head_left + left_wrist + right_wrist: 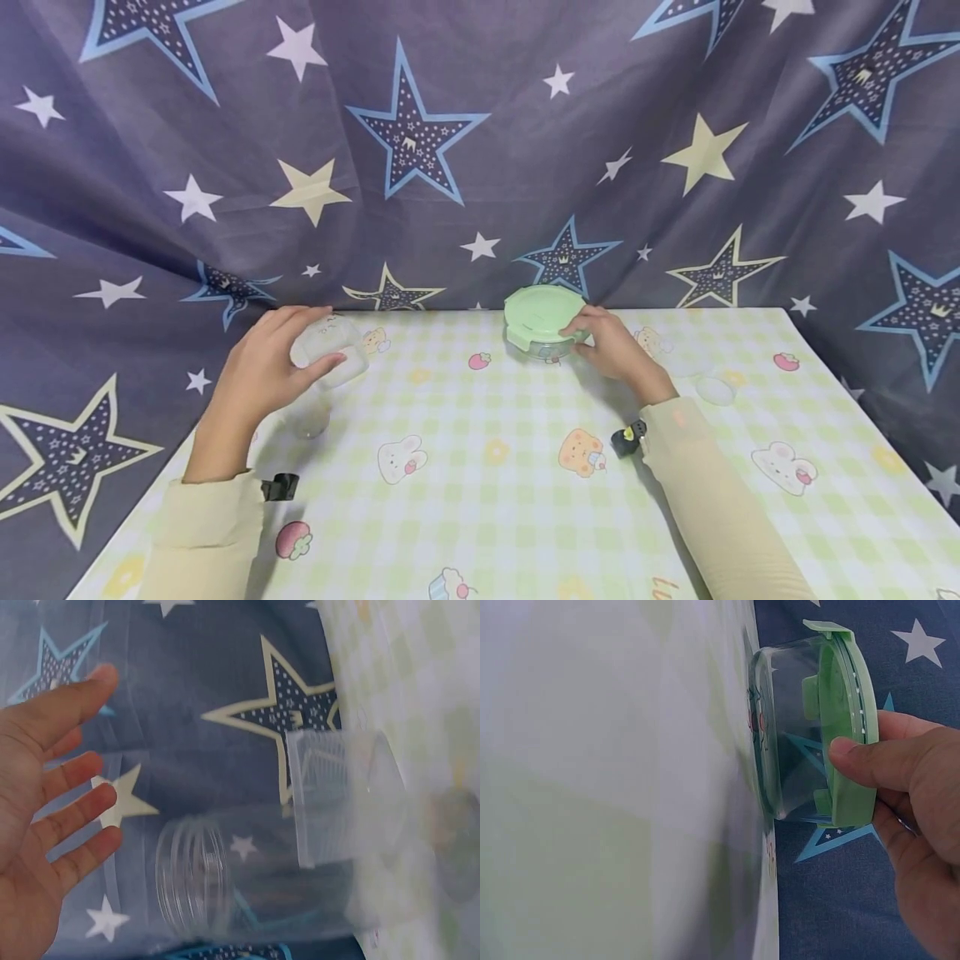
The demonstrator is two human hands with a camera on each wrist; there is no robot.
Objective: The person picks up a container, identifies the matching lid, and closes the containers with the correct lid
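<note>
At the back of the table, my right hand (611, 342) grips the rim of a round glass food container (546, 350) by its light green lid (542, 310). In the right wrist view the thumb lies on the lid's edge, and the container's base is at the tablecloth. My left hand (262, 358) hovers at the back left beside a clear plastic container (341, 354). The left wrist view has its fingers (82, 814) spread and apart from a clear jar (255, 877) with a threaded mouth and a smaller, boxy clear container (322, 799).
A small transparent round piece (716, 389) lies on the right of the table. Another see-through round object (309, 417) is near the left wrist, partly unclear. The checked tablecloth (480, 517) ends at a star-patterned curtain (450, 233) behind.
</note>
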